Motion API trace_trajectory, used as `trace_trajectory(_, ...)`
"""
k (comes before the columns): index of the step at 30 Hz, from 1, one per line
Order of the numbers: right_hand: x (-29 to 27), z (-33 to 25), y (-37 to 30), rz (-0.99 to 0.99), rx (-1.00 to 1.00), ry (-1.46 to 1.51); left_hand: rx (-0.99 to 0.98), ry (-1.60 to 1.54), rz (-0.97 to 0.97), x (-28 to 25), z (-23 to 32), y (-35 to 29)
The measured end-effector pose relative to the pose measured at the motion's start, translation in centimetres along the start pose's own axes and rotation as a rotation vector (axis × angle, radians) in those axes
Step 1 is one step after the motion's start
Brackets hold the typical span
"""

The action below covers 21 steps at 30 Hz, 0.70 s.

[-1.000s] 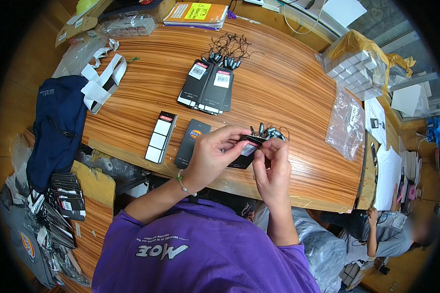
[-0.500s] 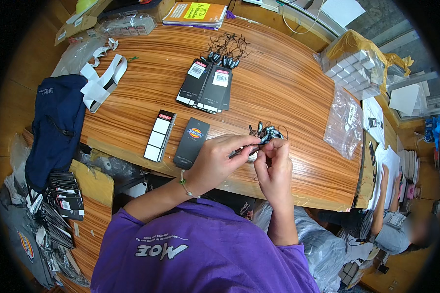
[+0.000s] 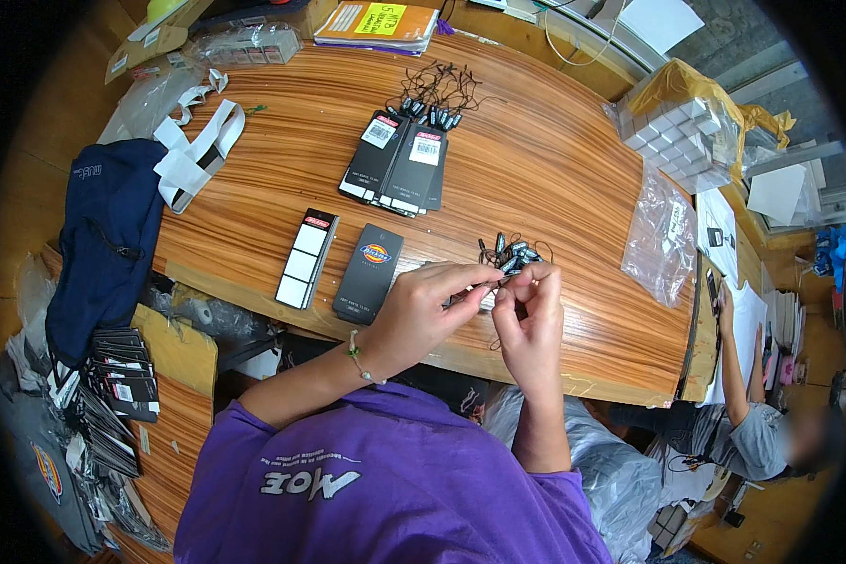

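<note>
My left hand [image 3: 425, 305], wearing a beaded bracelet, pinches a black hang tag [image 3: 457, 299], mostly covered by my fingers. Thumb and forefinger of my right hand [image 3: 533, 320] close together beside it on what looks like a thin black cord. Just beyond my fingertips lies a small heap of corded tag seals [image 3: 515, 254]. Left of my hands are a stack of black hang tags [image 3: 368, 274] with a coloured logo and a narrower stack of black tags with white panels [image 3: 306, 261]. Farther back rest finished-looking tags with barcode stickers [image 3: 399, 169], their looped black cords [image 3: 442, 85] spread behind.
A clear plastic bag [image 3: 661, 235] and a wrapped block of white boxes [image 3: 672, 127] sit at the right. Notebooks [image 3: 376, 26] lie at the back. A navy cloth bag [image 3: 108, 244] and white strap [image 3: 197, 155] are left. Another person [image 3: 757, 437] works at far right.
My fingers have shifted slightly at the pinch, and the dark tag edge sits lower under my left hand. The other person's arms have moved over the papers at right.
</note>
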State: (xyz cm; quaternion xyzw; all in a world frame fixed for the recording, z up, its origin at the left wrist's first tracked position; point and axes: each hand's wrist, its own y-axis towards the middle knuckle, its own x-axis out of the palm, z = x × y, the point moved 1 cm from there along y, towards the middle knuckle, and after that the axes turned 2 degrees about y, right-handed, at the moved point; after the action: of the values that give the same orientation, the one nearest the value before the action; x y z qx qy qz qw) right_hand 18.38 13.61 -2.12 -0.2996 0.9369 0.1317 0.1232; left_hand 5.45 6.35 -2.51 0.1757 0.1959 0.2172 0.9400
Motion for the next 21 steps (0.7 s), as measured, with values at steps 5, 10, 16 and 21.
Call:
trace_trajectory(5, 0.7, -0.2, 0.1, 0.026, 0.093, 0.455, 0.047, 0.043, 0.012, -0.1, 0.2, -0.1)
trace_trajectory(10, 0.9, 0.6, -0.1, 0.054, 0.068, 0.518, 0.057, 0.039, 0.010, 0.0, 0.0, -0.3)
trace_trajectory(16, 1.2, 0.6, -0.7, 0.107, -0.206, -0.058, 0.034, 0.018, -0.002, 0.1, 0.0, -0.3)
trace_trajectory(21, 0.8, 0.8, -0.5, 0.094, -0.015, 0.218, 0.083, 0.032, 0.016, 0.0, 0.4, -0.2)
